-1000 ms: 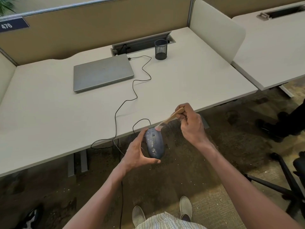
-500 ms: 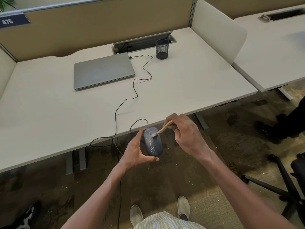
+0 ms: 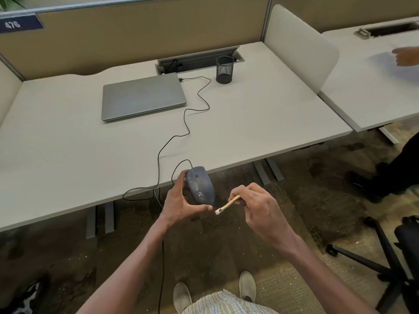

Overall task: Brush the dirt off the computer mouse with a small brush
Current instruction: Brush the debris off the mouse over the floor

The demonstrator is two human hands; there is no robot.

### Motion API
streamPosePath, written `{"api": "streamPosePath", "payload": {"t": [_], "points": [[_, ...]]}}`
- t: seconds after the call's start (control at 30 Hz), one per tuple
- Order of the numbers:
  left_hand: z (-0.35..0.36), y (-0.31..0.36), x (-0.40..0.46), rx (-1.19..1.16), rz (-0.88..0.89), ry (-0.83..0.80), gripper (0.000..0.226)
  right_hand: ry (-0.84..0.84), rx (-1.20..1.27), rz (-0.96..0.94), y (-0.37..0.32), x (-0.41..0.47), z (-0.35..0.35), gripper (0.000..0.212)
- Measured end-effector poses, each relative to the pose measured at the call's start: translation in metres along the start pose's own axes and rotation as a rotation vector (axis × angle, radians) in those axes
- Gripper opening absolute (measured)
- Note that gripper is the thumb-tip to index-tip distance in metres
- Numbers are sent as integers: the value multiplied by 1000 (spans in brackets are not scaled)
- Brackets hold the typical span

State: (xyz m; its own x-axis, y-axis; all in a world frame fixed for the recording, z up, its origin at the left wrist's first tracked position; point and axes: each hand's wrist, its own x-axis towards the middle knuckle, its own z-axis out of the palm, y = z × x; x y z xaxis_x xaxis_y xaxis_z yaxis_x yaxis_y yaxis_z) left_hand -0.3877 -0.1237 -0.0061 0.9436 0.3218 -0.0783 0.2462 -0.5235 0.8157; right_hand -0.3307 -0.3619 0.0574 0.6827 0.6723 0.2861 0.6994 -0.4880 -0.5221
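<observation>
A dark blue wired computer mouse (image 3: pixel 200 185) speckled with pale dirt is held in the air just off the desk's front edge. My left hand (image 3: pixel 181 200) grips it from the left and underneath, thumb under its near end. My right hand (image 3: pixel 258 207) pinches a small brush (image 3: pixel 227 205) with a wooden handle. Its pale bristles point down-left and hang just below the mouse's near end, a little apart from it. The mouse's black cable (image 3: pixel 183 123) runs up across the desk to the laptop.
On the white desk (image 3: pixel 260 123) lie a closed grey laptop (image 3: pixel 142 97) and a black mesh pen cup (image 3: pixel 224 69). A divider panel (image 3: pixel 299 46) stands at the right. Another person's hand (image 3: pixel 407 55) and legs show far right. An office chair base (image 3: pixel 390 264) sits lower right.
The brush swept from the mouse's far end down along its top and has come off past the near end. My right hand moved down and to the right.
</observation>
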Motion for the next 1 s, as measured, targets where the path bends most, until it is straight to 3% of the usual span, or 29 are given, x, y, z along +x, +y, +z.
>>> {"api": "streamPosePath", "payload": {"t": [0.33,0.57,0.83,1.0], "points": [[0,3,-1,36,30,-72,122,123,172,94,8,15,-1,24],[5,13,-9,59,38,-168,129,212,174,87,11,41,-6,15],[10,17,-12,70,10,-194,129,211,61,71,15,66,-8,23],[11,18,-11,68,19,-186,125,274,153,77,11,73,-8,21]]}}
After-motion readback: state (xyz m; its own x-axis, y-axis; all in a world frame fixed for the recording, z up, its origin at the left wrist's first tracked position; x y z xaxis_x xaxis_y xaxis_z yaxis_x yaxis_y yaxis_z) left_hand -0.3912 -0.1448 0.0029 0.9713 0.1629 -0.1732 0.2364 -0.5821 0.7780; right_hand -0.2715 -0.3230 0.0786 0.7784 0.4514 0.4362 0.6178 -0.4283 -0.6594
